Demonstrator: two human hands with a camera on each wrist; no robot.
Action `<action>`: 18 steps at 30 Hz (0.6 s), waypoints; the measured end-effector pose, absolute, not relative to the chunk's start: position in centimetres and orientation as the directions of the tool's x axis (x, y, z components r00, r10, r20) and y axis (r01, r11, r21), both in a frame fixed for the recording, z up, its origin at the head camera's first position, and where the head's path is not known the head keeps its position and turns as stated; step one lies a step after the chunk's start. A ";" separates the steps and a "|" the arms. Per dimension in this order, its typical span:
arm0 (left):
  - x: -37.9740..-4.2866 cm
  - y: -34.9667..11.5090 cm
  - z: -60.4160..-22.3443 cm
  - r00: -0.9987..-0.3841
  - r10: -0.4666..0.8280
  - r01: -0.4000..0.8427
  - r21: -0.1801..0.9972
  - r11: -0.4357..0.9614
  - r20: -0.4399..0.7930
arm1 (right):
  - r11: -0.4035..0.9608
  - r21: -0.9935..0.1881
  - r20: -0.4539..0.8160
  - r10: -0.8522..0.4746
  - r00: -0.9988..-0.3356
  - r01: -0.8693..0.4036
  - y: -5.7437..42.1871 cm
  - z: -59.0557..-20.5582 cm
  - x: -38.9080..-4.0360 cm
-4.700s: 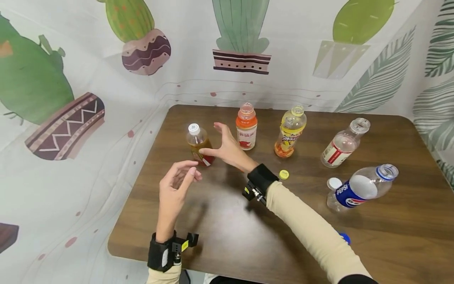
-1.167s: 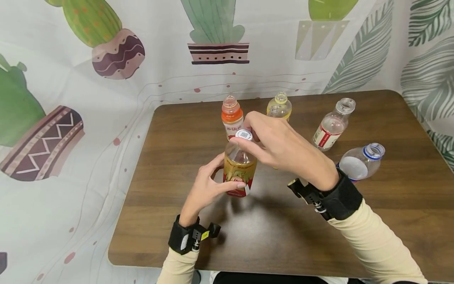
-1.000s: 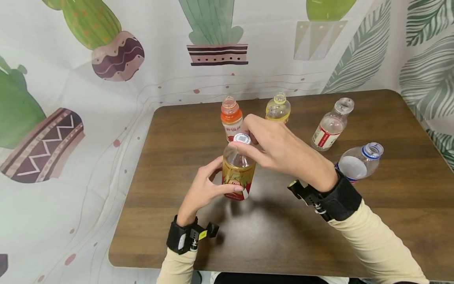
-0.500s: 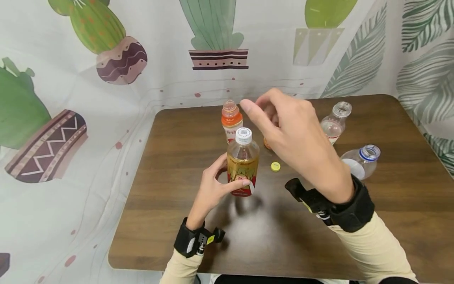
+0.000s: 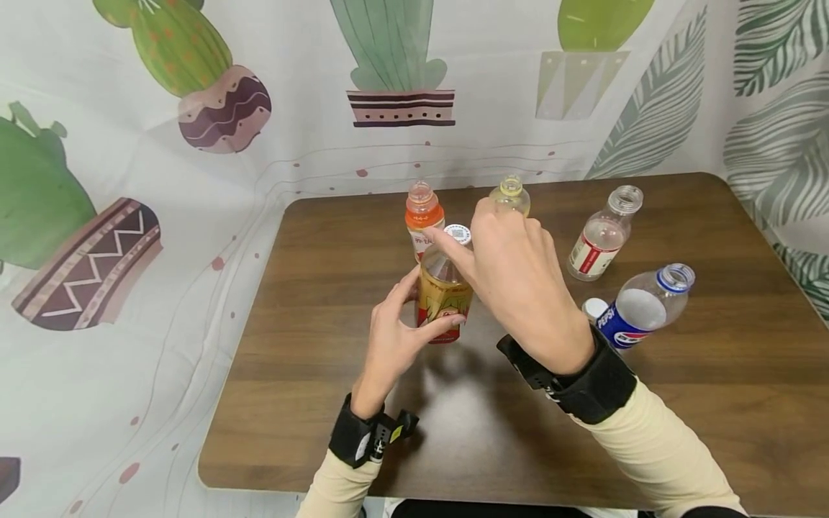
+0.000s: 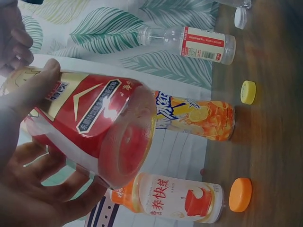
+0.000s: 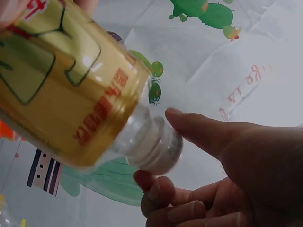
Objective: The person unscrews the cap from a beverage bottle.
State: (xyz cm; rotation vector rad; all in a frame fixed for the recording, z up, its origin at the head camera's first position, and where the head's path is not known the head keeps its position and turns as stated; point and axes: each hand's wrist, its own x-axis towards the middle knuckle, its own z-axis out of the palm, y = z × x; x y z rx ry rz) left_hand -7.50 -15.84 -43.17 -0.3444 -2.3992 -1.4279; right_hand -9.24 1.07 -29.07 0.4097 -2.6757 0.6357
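Observation:
My left hand (image 5: 398, 334) grips a drink bottle (image 5: 443, 295) with a gold and red label, thumb across its front. The bottle is raised above the table, as the left wrist view shows its bottom. It carries a white cap (image 5: 458, 234). At the cap is my right hand (image 5: 518, 280), seen from behind in the head view. In the right wrist view the thumb (image 7: 203, 130) lies on one side of the cap (image 7: 161, 149) and the curled fingers (image 7: 161, 191) on the other. Part of the cap is hidden in the head view.
Uncapped bottles stand behind and to the right: an orange-topped one (image 5: 423, 208), a yellow one (image 5: 512, 194), a clear one (image 5: 599, 241) and a Pepsi bottle (image 5: 637, 309). An orange cap (image 6: 240, 194), a yellow cap (image 6: 248, 92) and a white cap (image 5: 594, 308) lie on the table (image 5: 278, 403).
The right hand went from the cap at one second ago to above it, then came back with its wrist turned. Earlier, the left hand took the bottle from the table's left and moved it right.

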 end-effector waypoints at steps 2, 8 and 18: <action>-7.5 -15.7 -43.2 -0.912 0.033 0.375 0.797 0.473 0.409 | 0.861 -0.344 0.411 -0.220 -0.885 -0.374 1.1 -29.2 -9.3; -7.6 -15.8 -43.3 -0.916 0.068 0.381 0.806 0.453 0.395 | 0.795 -0.259 0.453 -0.402 -0.796 -0.549 1.7 -29.3 -9.9; -7.8 -16.3 -42.9 -0.917 0.134 0.398 0.831 0.388 0.377 | 0.675 -0.230 0.518 -0.524 -0.675 -0.701 2.6 -29.1 -10.6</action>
